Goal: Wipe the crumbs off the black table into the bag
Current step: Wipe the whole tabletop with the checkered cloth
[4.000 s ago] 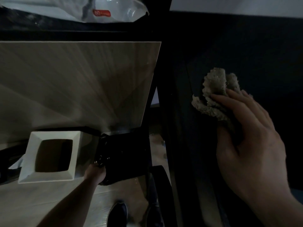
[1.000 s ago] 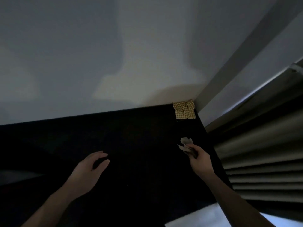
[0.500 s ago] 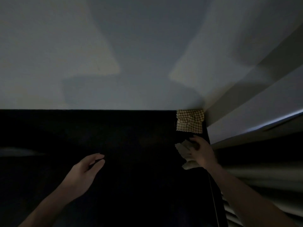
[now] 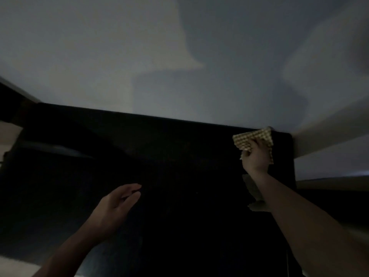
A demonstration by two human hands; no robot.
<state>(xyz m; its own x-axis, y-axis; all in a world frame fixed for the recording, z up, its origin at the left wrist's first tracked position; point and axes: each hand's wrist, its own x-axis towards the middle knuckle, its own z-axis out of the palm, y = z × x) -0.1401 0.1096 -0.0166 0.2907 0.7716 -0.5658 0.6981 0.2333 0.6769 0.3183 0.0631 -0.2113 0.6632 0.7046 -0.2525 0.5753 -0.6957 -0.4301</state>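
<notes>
The black table [image 4: 169, 156] fills the lower half of the dim head view. At its far right corner my right hand [image 4: 255, 156] is closed on a yellow checkered cloth [image 4: 244, 140], lifting it off the surface. A pale grey rag [image 4: 251, 185] lies on the table just left of my right forearm, with nothing holding it. My left hand [image 4: 117, 202] hovers over the middle of the table, fingers loosely spread and holding nothing. No bag is in view, and the dark hides any crumbs.
A pale wall [image 4: 139, 56] rises directly behind the table's far edge. A white ledge [image 4: 329, 156] borders the table's right side. A light strip of floor [image 4: 12, 266] shows at the bottom left.
My right hand has let go of the grey rag, which now lies on the table, and has reached to the corner and gripped the checkered cloth. My left hand has barely moved.
</notes>
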